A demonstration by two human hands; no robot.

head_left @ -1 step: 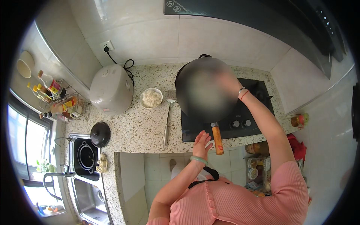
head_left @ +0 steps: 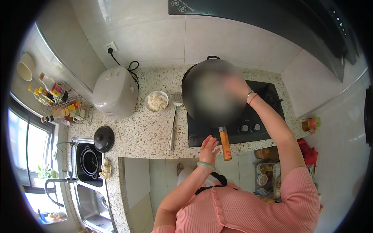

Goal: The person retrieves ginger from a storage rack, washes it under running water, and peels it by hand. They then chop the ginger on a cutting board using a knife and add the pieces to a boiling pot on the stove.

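A black wok [head_left: 190,105] with a wooden handle [head_left: 225,145] sits on the dark glass hob [head_left: 268,116]. A blur covers its middle, and the pale contents cannot be made out. Over the wok's right side reaches my right hand [head_left: 236,86], its fingers lost in the blur; whether it holds anything is hidden. My left hand [head_left: 210,149] hovers just left of the wooden handle, fingers apart and holding nothing. A metal slotted turner [head_left: 173,128] lies on the counter left of the hob. Beside its head stands a white bowl of cooked rice [head_left: 157,101].
A pale rice cooker [head_left: 115,92], plugged in at the wall, stands left of the bowl. Further left are a bottle rack [head_left: 72,105], a black lid [head_left: 104,139] and a double sink [head_left: 93,206]. A range hood [head_left: 264,23] overhangs the far right.
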